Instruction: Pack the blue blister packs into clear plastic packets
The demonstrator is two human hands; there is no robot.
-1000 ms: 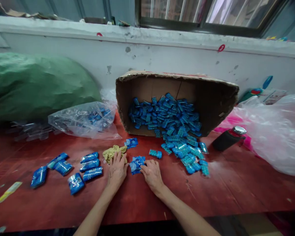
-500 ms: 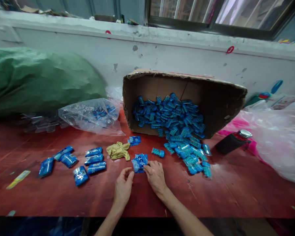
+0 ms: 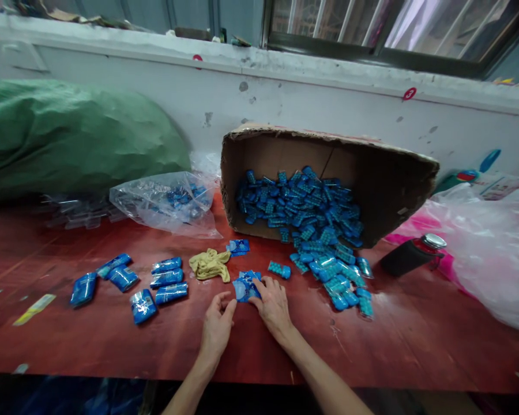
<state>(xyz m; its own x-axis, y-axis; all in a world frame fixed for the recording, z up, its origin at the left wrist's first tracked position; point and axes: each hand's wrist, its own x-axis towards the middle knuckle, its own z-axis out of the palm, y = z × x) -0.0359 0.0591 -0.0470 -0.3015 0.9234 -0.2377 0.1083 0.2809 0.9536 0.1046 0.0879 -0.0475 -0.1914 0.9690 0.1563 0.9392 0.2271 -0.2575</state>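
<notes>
A small pile of blue printed cards (image 3: 244,288) lies on the red table in front of me. My right hand (image 3: 273,305) has its thumb and bent fingers on the right edge of a card in the pile. Just left of the pile is my left hand (image 3: 217,325), its thumb and forefinger apart and nothing visible between them. Another few blue cards (image 3: 237,247) lie farther back. A blue-capped clear pack of turquoise pieces (image 3: 279,269) rests alone beyond my right hand. The crumpled yellow cloth (image 3: 209,265) lies beyond my left hand.
Several blue wrapped packs (image 3: 169,293) lie at left. A tipped cardboard box (image 3: 398,190) spills many turquoise packs (image 3: 335,276) forward. Behind are a clear bag (image 3: 155,199) and a green sack (image 3: 78,138). A dark bottle (image 3: 409,256) leans at right beside pinkish plastic (image 3: 493,248).
The view has shifted slightly. My right thumb and forefinger have spread a little at the card's edge; my left hand stays almost in place beside the pile.
</notes>
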